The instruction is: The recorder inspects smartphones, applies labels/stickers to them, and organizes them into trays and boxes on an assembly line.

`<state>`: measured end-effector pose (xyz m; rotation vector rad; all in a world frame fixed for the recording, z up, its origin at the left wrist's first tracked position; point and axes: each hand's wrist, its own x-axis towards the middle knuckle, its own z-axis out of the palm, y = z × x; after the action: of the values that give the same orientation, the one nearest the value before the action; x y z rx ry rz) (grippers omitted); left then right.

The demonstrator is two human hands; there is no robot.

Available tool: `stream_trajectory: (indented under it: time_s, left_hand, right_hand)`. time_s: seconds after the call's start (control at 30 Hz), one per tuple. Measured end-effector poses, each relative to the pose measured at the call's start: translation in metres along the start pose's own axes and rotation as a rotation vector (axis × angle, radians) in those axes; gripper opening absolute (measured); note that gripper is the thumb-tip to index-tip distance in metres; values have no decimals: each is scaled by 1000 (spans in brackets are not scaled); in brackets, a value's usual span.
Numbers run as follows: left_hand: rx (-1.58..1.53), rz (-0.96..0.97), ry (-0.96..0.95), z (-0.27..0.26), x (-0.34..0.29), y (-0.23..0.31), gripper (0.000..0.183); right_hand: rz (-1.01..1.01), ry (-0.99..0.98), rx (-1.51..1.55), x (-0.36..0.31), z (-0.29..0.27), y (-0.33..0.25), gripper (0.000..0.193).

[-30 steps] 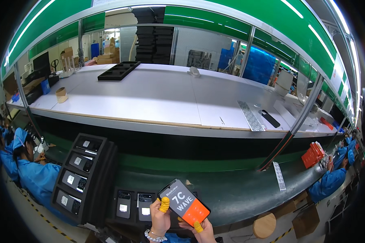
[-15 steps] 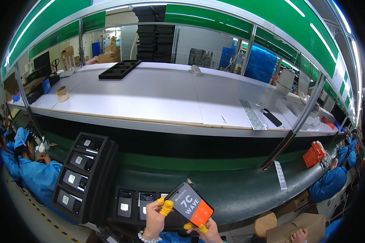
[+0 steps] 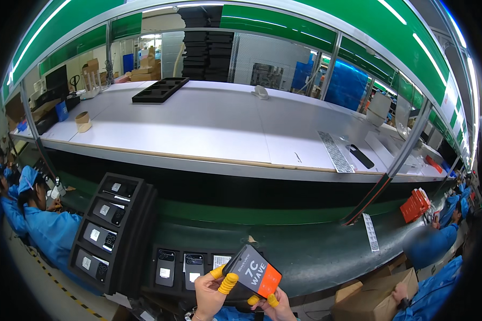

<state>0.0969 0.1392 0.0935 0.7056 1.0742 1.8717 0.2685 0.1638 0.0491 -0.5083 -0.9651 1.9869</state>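
Observation:
Low in the middle of the head view, I hold a smartphone (image 3: 253,273) tilted, its printed grey-and-orange face toward me. My left hand (image 3: 211,294) grips its left edge, with ribbed yellow finger cots on the fingertips. From below, my right hand (image 3: 277,306) pinches the lower edge, also with yellow cots. Just behind my left hand lies a black foam tray (image 3: 175,289), its pockets holding phones (image 3: 165,267) with camera backs up and white labels. To the left, a tilted stack of black trays (image 3: 147,224) carries several similar phones (image 3: 99,236).
A dark green conveyor belt (image 3: 305,243) runs past me. Beyond it stands a raised white bench (image 3: 209,123) with a black tray (image 3: 160,91) and a tape roll (image 3: 83,122). A red basket (image 3: 415,206) sits at right. Co-workers in blue sit left and right; one holds a cardboard box (image 3: 377,299).
The phone stays in both hands, shifted very slightly, showing a little more tray behind it. At lower right, the co-worker with the cardboard box has leaned further into view.

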Motion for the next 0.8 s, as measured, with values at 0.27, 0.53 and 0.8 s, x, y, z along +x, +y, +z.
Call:
stream_trajectory:
  time_s: [0.27, 0.53, 0.8]
  left_hand:
    - [141, -253, -164, -20, 12, 36, 36]
    - [397, -382, -524, -25, -2, 48, 35]
    - [220, -275, -279, 9, -15, 65, 18]
  right_hand:
    - [45, -24, -71, -4, -40, -12, 54]
    - [140, -84, -249, -10, -64, -57, 59]
    - [142, -85, -316, -10, -57, -69, 57]
